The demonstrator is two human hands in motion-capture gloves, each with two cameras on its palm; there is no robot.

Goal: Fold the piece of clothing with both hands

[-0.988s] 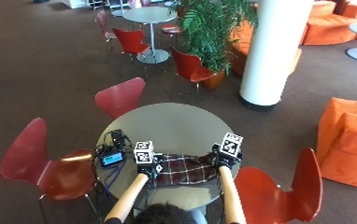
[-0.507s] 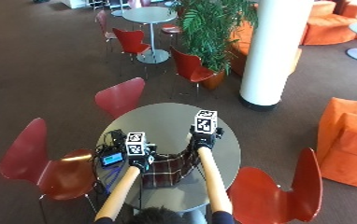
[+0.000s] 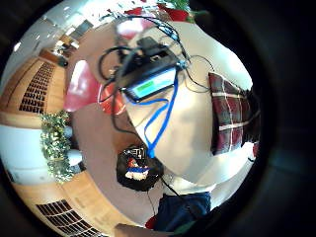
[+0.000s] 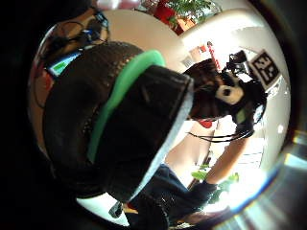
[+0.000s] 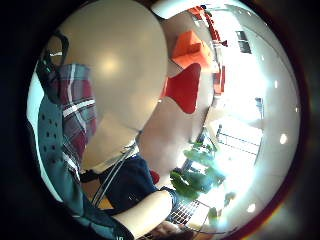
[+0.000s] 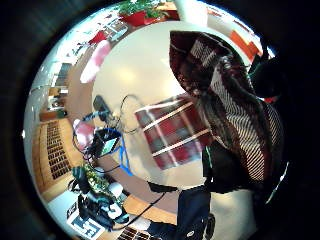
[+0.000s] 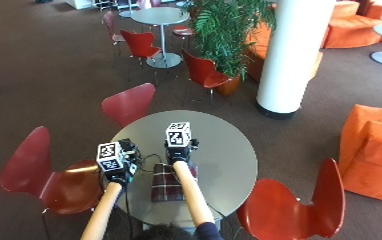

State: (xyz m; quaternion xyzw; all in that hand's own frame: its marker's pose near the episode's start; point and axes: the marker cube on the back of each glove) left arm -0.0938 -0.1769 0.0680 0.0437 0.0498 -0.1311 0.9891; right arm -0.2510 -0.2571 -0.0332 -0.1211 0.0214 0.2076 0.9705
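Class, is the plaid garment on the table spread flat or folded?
Folded: the plaid garment lies as a compact rectangle, one part lifted in the right hand.

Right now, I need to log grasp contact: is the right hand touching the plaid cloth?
Touching. The right thumb side palm view shows a fold of the plaid cloth bunched against the right hand, lifted off the part lying flat on the table.

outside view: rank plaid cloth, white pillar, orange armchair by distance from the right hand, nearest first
1. Plaid cloth: on the round table, right at the right hand, under that forearm.
2. White pillar: beyond the table, on the person's right.
3. Orange armchair: at the far right edge of the view, past the pillar.
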